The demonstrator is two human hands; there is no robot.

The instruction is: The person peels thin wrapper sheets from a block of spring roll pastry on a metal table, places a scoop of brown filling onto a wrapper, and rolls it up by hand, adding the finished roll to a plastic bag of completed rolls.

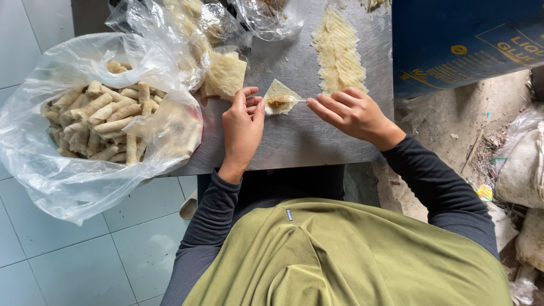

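Note:
A small square pastry wrapper (279, 89) with a line of brown filling lies on the steel table (294, 141). My left hand (242, 126) rests beside it, its fingertips touching the wrapper's left edge. My right hand (351, 112) holds a thin stick or small utensil (299, 100) whose tip reaches the filling. A fanned row of pale wrappers (339, 51) lies just beyond my right hand. A stack of folded wrappers (225, 73) sits above my left hand.
At the left, a clear plastic bag (62, 170) holds several finished rolls (102, 122). More plastic bags (187, 22) crowd the table's far side. A blue drum (464, 39) stands at the right, over dirt ground and white sacks (521, 164). Tiled floor lies lower left.

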